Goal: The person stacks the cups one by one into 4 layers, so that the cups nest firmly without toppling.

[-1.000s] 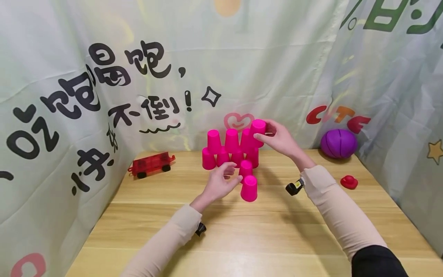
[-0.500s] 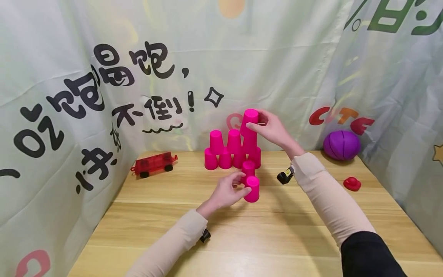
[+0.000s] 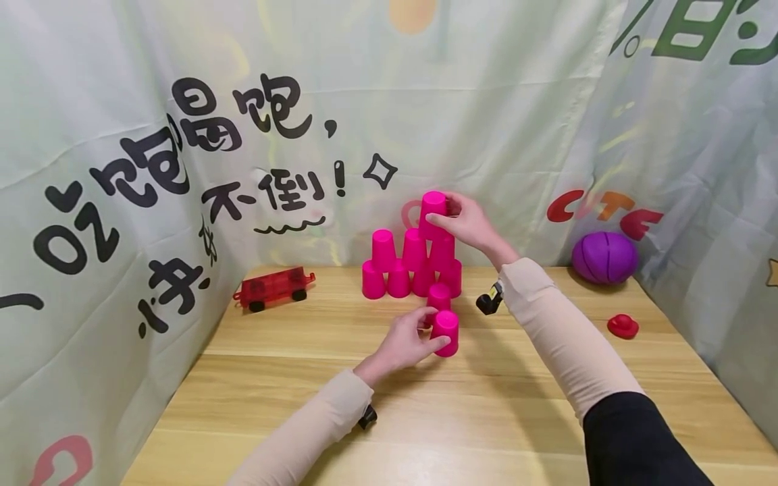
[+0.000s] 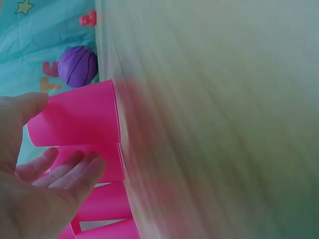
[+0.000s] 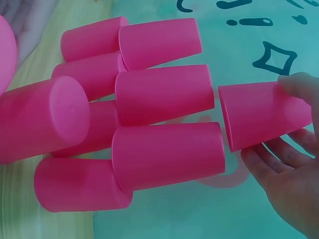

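Note:
My right hand [image 3: 467, 220] holds an upside-down pink cup [image 5: 261, 112] by its sides, thumb on one side and fingers on the other. Its rim is just over the tops of two second-tier cups [image 5: 167, 94]. That tier has three cups, side by side on a bottom row of pink cups [image 3: 373, 280]. At the front, my left hand [image 3: 401, 341] curls round the nearest pink cup [image 3: 447, 331], its thumb overlapping the cup's near side and its fingers at the far side. Another upside-down pink cup [image 3: 439, 295] stands just behind, partly hidden.
A red toy wagon [image 3: 275, 289] stands on the wooden table [image 3: 486, 439] to the left. At the right lie a purple ball [image 3: 605, 258] and a small red hat-shaped piece [image 3: 623, 327]. Printed cloth [image 3: 498, 101] hangs behind the stack.
The right hand has lifted its cup and brought it leftward over the second tier. My left hand has come in from beside the front cups to curl round the nearest one.

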A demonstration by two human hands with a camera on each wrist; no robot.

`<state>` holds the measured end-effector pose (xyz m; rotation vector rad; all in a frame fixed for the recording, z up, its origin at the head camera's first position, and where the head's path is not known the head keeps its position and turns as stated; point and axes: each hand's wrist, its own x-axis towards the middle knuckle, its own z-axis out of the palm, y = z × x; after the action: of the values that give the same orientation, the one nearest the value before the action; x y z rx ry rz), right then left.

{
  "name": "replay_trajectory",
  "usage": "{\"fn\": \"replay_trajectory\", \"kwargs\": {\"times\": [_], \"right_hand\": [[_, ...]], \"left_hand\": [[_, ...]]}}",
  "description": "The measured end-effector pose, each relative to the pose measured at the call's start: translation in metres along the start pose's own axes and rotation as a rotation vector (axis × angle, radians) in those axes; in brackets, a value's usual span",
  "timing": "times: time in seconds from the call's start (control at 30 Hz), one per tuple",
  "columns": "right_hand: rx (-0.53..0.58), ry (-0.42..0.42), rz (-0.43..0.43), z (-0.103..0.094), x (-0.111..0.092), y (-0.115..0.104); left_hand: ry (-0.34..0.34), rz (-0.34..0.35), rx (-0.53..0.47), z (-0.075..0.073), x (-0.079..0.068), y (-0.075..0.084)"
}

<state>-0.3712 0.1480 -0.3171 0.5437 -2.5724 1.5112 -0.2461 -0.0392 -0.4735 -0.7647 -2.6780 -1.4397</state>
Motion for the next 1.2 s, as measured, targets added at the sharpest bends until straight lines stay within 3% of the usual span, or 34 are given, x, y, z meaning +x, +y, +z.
{"fn": "replay_trajectory", "kwargs": {"times": [0.5, 0.73, 0.93, 1.2], "right_hand": [[-0.011, 0.001, 0.021, 0.003, 0.004, 0.005], [0.005, -0.008, 0.022, 0.004, 0.004, 0.004], [0.016, -0.003, 0.016, -0.001, 0.002, 0.005], [0.028, 0.002, 0.006, -0.011, -0.012, 0.009]], "left_hand": [[0.01, 0.014, 0.067, 0.008, 0.003, 0.003], [0.003, 0.002, 0.039, 0.007, 0.004, 0.004], [0.008, -0.023, 0.006, -0.002, 0.004, 0.005], [0.044, -0.011, -0.07, -0.028, 0.005, 0.009]]}}
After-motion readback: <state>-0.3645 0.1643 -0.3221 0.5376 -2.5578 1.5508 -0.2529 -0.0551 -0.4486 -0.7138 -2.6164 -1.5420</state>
